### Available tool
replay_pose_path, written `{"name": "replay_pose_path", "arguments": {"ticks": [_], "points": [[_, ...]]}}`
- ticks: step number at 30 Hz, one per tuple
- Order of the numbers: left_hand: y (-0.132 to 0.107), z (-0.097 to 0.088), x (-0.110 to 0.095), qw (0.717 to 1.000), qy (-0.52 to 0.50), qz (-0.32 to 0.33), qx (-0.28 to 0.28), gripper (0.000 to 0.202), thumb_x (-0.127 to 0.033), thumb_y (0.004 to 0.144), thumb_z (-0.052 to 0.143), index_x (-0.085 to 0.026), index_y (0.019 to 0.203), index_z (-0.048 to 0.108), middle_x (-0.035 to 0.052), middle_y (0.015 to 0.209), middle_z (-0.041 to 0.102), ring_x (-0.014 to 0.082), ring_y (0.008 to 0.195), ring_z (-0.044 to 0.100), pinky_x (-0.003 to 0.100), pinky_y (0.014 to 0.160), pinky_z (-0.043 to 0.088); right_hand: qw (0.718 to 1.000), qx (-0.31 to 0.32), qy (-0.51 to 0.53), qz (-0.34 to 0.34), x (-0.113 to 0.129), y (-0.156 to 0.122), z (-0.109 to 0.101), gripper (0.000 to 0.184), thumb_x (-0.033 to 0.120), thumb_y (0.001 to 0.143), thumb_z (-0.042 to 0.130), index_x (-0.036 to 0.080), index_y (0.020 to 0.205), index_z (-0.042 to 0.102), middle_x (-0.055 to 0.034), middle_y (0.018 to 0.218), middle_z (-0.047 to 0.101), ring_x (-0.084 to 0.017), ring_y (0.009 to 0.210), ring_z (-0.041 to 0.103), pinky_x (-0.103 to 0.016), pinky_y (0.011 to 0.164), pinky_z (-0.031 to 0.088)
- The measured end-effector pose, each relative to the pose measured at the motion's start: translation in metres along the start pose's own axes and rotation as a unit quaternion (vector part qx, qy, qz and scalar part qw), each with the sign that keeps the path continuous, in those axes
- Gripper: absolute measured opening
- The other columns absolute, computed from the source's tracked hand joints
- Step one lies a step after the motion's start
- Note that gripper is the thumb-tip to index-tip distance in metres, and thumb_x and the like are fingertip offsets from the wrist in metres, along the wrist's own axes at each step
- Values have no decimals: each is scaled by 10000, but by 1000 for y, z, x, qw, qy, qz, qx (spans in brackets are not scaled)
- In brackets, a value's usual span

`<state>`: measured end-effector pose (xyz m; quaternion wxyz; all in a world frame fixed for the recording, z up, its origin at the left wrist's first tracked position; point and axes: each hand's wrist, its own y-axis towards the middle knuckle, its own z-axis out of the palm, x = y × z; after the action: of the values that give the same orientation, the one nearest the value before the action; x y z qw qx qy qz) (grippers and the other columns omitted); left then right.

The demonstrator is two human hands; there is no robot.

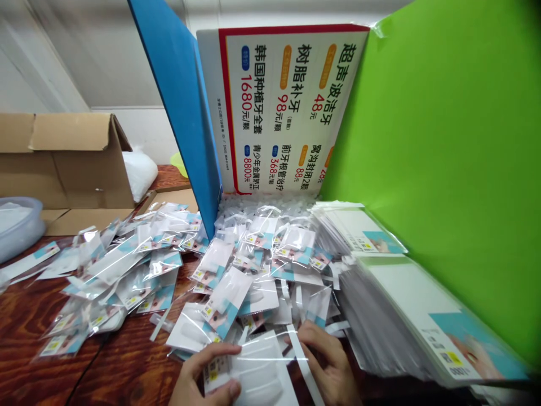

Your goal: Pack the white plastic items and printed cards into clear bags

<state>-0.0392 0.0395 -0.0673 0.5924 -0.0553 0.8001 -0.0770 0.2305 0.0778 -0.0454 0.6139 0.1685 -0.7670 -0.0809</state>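
Low in the middle, my left hand (207,375) grips a clear plastic packet (257,372) by its left side, thumb in front and fingers around the edge. Inside it are a printed card and a whitish, translucent item whose kind I cannot make out. My right hand (329,361) is curled closed at the packet's right edge, where a white strip (305,366) runs along the flap. Its fingertips are partly hidden behind the strip. Just beyond both hands lies a loose heap of similar packets (224,301) with white and blue cards.
At right, stacks of flat carded packets (406,293) lean by a green panel (456,141). A blue panel (177,113) and a printed board (279,113) stand behind. More packets (127,270), a cardboard box (63,175) and a pale plastic basin (21,231) are at left.
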Motion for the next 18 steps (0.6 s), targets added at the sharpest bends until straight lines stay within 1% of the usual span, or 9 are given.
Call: {"name": "replay_pose_path", "arguments": {"ticks": [2, 4, 6, 8, 11, 13, 15, 17, 18], "points": [[0, 4, -3, 1000, -14, -1, -3, 505, -563, 609, 836, -238, 995, 820, 96, 1024, 802, 313, 937, 743, 329, 794, 604, 1000, -24, -4, 17, 1, -6, 5, 290, 491, 931, 605, 290, 923, 814, -67, 803, 726, -234, 743, 687, -308, 649, 544], [0, 7, -5, 1000, -24, -4, 0, 516, -568, 601, 838, -242, 1000, 820, 100, 1049, 799, 319, 960, 742, 335, 803, 605, 998, -47, -29, 36, -2, -14, 11, 289, 531, 896, 642, 315, 947, 828, -96, 985, 777, -277, 907, 719, -343, 781, 586], [0, 7, -5, 1000, -20, -4, 8, 517, -568, 615, 834, -252, 1025, 816, 100, 1095, 790, 322, 1008, 734, 341, 840, 600, 995, -58, -57, 61, -7, -21, 14, 303, 568, 862, 673, 331, 964, 832, -103, 1116, 778, -308, 1046, 706, -393, 927, 572], [-1, 6, -3, 1000, -8, 0, 12, 514, -566, 628, 834, -262, 1042, 813, 95, 1128, 781, 320, 1050, 724, 349, 898, 585, 994, -49, -58, 82, -11, -25, 15, 342, 604, 835, 690, 326, 977, 831, -111, 1145, 776, -326, 1102, 690, -432, 998, 543], [-1, 5, 1, 1000, 3, 3, 10, 506, -563, 641, 833, -267, 1050, 812, 90, 1126, 782, 314, 1050, 725, 352, 915, 583, 994, -15, -10, 106, -12, -28, 15, 399, 634, 808, 698, 299, 980, 831, -131, 1096, 782, -331, 1070, 697, -469, 1015, 529], [-1, 5, 4, 1000, 2, 7, 6, 490, -553, 649, 834, -265, 1046, 814, 91, 1119, 785, 316, 1049, 726, 348, 890, 595, 989, 21, 27, 141, -11, -29, 15, 448, 664, 791, 695, 280, 977, 833, -136, 1031, 782, -320, 995, 715, -466, 979, 544], [-2, 5, 5, 1000, 3, 10, 1, 464, -532, 649, 844, -269, 1030, 818, 89, 1131, 785, 320, 1067, 724, 345, 885, 601, 981, 48, 52, 182, -12, -30, 17, 488, 689, 780, 691, 267, 979, 834, -134, 1016, 778, -315, 972, 721, -450, 942, 557], [-3, 4, 3, 1000, 0, 16, -10, 447, -524, 633, 856, -269, 1000, 826, 92, 1127, 790, 325, 1056, 730, 346, 871, 610, 977, 41, 60, 200, -19, -32, 18, 497, 693, 781, 689, 256, 966, 837, -134, 1024, 784, -320, 982, 720, -439, 924, 563], [-2, 2, -1, 1000, -3, 20, -18, 445, -528, 627, 859, -265, 985, 828, 94, 1116, 794, 327, 1043, 734, 344, 855, 615, 978, 17, 63, 200, -25, -32, 17, 494, 686, 789, 687, 247, 958, 838, -136, 1020, 789, -323, 985, 720, -431, 908, 571]]}}
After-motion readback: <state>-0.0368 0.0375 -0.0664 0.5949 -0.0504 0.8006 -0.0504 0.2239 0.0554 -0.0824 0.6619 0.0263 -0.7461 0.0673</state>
